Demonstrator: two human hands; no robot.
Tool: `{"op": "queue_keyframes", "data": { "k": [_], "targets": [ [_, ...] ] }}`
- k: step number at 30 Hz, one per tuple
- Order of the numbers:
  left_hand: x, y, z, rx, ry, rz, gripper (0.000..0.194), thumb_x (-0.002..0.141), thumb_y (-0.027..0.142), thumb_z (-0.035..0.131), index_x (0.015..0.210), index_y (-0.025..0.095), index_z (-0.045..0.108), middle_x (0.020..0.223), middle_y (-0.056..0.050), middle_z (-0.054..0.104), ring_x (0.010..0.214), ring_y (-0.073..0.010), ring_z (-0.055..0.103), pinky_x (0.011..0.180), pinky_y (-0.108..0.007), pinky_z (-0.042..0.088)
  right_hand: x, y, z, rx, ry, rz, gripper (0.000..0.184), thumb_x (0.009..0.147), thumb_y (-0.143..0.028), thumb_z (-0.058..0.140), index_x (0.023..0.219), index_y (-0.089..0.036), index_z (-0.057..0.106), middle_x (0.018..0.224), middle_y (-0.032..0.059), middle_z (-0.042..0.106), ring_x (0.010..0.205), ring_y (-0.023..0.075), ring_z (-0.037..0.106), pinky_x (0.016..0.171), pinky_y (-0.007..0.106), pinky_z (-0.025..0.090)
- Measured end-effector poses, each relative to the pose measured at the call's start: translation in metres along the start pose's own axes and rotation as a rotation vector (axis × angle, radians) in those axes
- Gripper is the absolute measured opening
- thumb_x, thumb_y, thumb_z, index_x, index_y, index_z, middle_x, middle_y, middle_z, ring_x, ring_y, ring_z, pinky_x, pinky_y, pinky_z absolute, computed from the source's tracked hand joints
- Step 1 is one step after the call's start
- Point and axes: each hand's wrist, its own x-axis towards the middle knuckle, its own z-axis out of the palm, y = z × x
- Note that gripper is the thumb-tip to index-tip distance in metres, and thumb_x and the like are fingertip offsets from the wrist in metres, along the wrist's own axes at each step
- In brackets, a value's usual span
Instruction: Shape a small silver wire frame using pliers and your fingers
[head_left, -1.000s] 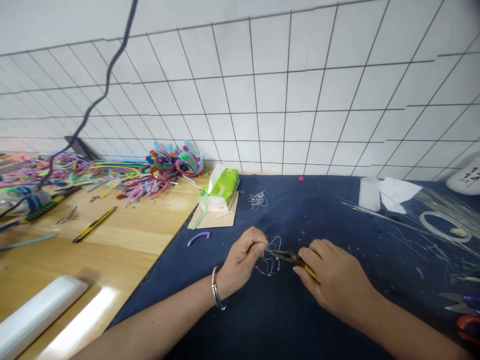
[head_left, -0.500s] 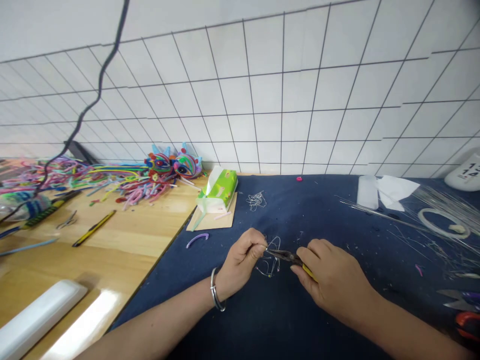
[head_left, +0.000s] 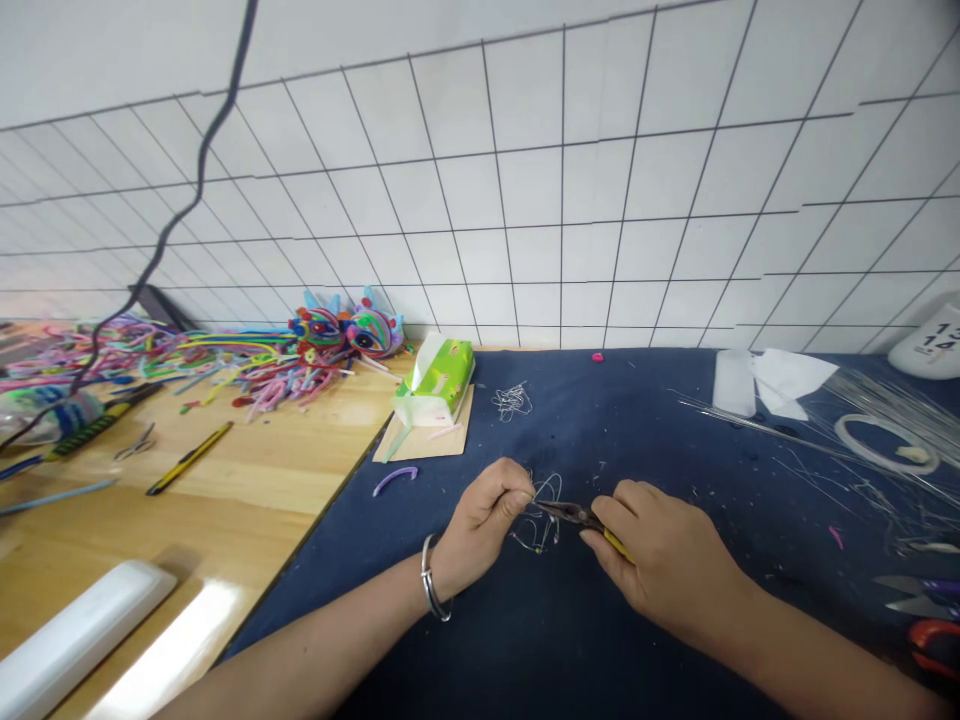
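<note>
My left hand point(head_left: 487, 515) is closed in a pinch at the end of a thin wire, most of it hidden by the fingertips. My right hand point(head_left: 660, 550) is wrapped round yellow-handled pliers point(head_left: 571, 513), whose dark, narrow jaws point left and meet the wire just beside my left fingertips. Loose loops of thin wire point(head_left: 541, 545) with tiny bead-like bits lie on the dark blue cloth point(head_left: 465, 660) beneath the jaws. Farther back on the cloth is a small tangle of wire pieces point(head_left: 512, 402).
A green tissue pack point(head_left: 444, 370) sits on a board, with a purple curved piece point(head_left: 395, 480) in front. On the left lie a yellow cutter point(head_left: 189, 458) and colourful pipe cleaners point(head_left: 292, 375). Straight wires point(head_left: 885, 410), a white coil point(head_left: 844, 430) and scissors point(head_left: 930, 640) are at right.
Almost nothing differs. Both hands and the pliers stay in nearly the same place, and the view has shifted very slightly.
</note>
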Motion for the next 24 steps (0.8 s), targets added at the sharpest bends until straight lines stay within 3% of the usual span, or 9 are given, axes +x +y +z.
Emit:
{"op": "queue_keyframes", "data": {
  "k": [24],
  "targets": [
    [0.0006,0.0036,0.0004,0.079,-0.001,0.024,0.014,0.087,0.02,0.045,0.076,0.015,0.052,0.071,-0.002,0.047,0.067,-0.0124,0.045,0.065,-0.026,0.037,0.0014,0.0003,0.0038,-0.039,0.018,-0.002,0.017,0.085,-0.03,0.043,0.075,-0.019,0.053,0.071,0.0022,0.048,0.062,0.0138,0.043,0.054,0.025,0.028]
  ]
}}
